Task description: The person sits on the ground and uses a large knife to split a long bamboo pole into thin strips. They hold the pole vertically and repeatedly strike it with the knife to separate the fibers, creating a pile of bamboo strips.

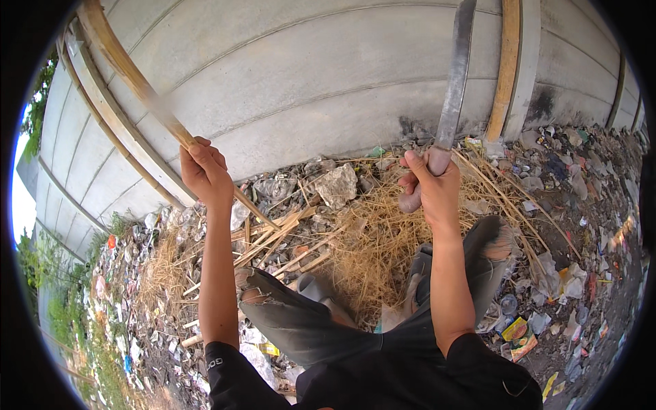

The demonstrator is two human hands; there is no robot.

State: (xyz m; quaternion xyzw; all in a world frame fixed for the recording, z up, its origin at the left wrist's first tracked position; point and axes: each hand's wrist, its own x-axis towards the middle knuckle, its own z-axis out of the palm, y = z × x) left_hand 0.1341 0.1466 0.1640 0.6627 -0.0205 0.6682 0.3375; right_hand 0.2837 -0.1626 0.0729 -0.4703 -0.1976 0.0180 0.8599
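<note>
My left hand (pixel 205 171) is closed round a long split piece of bamboo (pixel 126 63), raised in front of the wall. The bamboo slants from the top left, through my fist, down to the ground near some loose strips. In my right hand (pixel 439 183) is a machete (pixel 456 85), its blade pointing up and its handle wrapped by my fingers. The blade stands apart from the bamboo. Below my hands, dry straw shavings (pixel 372 242) lie between my feet, with bamboo strips (pixel 273 239) to their left.
A grey concrete panel wall (pixel 307 82) rises ahead, with a bamboo pole (pixel 506 61) upright against it on the right. A pale rock (pixel 337 186) sits near its base. Scattered litter (pixel 540 294) covers the ground; green plants (pixel 65 301) grow at the left.
</note>
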